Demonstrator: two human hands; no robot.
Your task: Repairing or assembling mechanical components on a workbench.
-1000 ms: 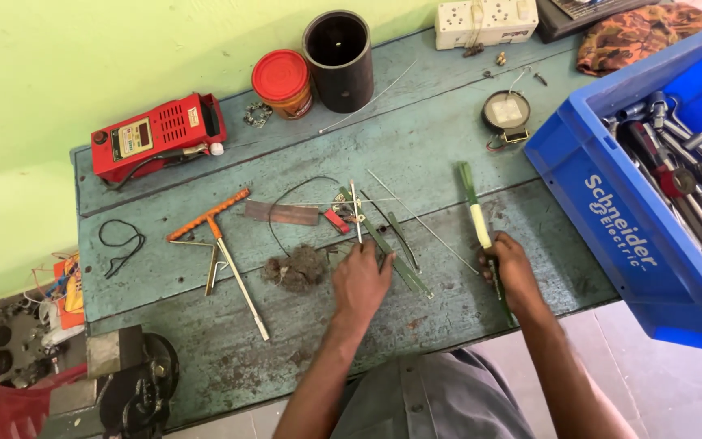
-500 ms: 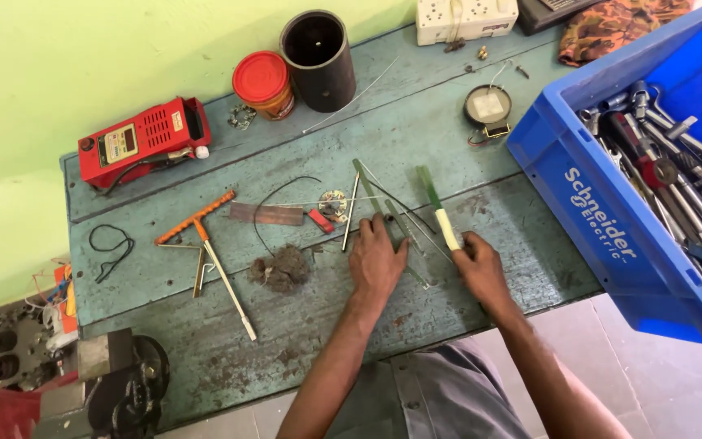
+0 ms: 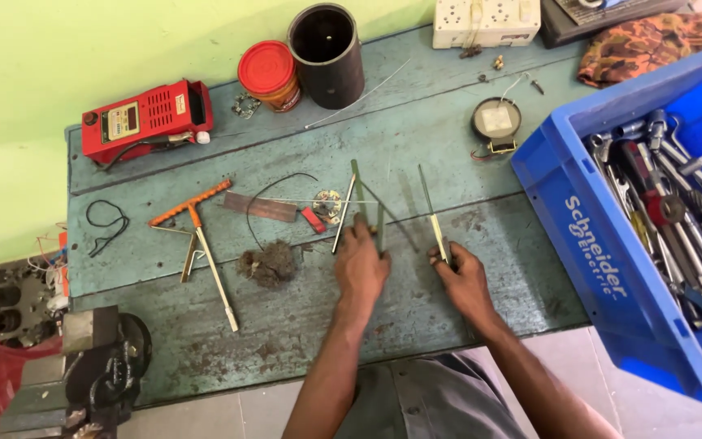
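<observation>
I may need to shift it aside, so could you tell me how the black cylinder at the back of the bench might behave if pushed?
The black cylinder stands upright and open-topped, so a high push might tip it. Once over, its round wall would probably roll along the bench.

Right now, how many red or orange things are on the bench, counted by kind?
Red meter box: 1
Red-lidded tin: 1
Orange-handled T tool: 1
Small red piece: 1
Total: 4
</observation>
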